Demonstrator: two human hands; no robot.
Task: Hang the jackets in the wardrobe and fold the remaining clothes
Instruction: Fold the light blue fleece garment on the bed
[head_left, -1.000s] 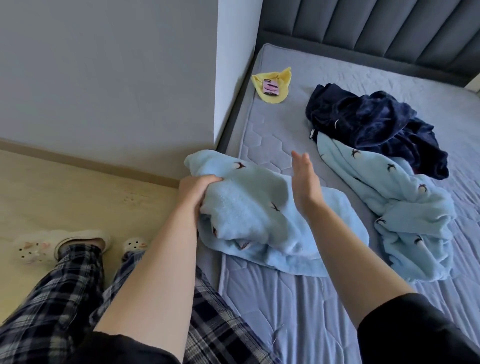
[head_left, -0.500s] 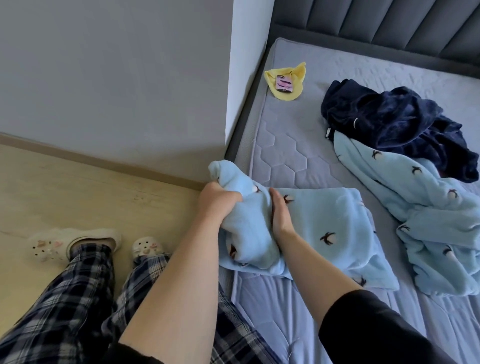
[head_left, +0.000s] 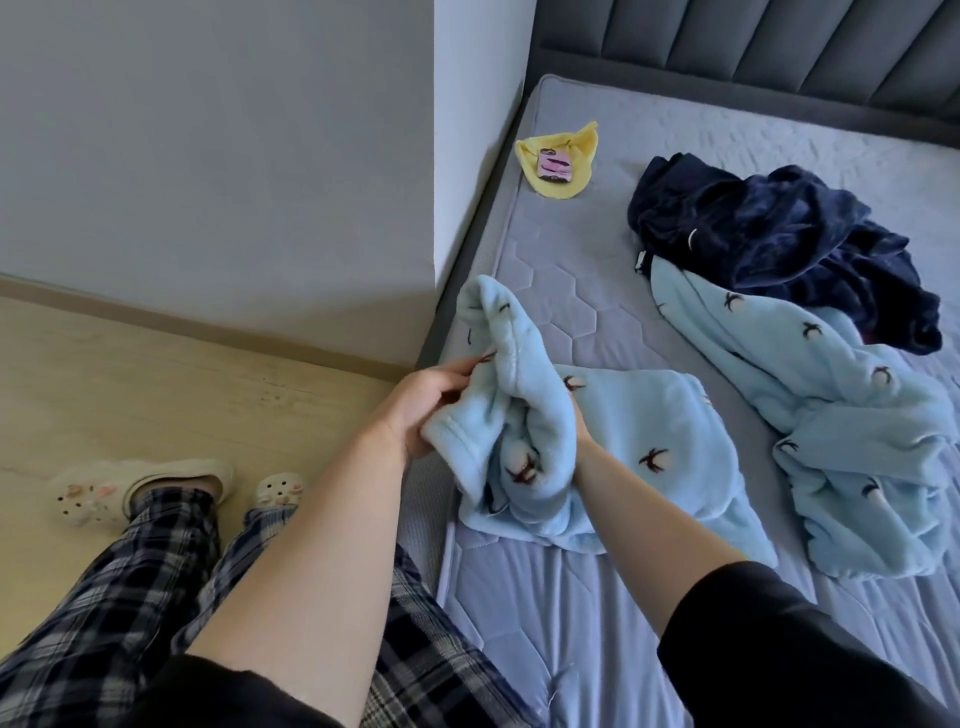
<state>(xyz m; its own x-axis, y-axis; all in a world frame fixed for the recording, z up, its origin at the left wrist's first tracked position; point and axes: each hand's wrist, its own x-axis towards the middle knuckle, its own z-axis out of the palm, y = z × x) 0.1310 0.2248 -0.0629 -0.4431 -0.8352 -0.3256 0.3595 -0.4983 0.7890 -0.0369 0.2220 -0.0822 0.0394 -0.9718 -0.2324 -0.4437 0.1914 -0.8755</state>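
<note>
Left hand (head_left: 431, 405) pinched the fleece (head_left: 623, 447) at frame centre on the bed (head_left: 571, 623); right hand (head_left: 579, 434), buried in folds, grasp unclear. Soft, light, floppy: best held by hems.

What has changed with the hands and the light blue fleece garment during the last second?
The right hand, earlier open above the light blue fleece garment, went down into its fold. The left hand raised the garment's edge. The second blue garment, dark navy garment and yellow cloth stayed.
</note>
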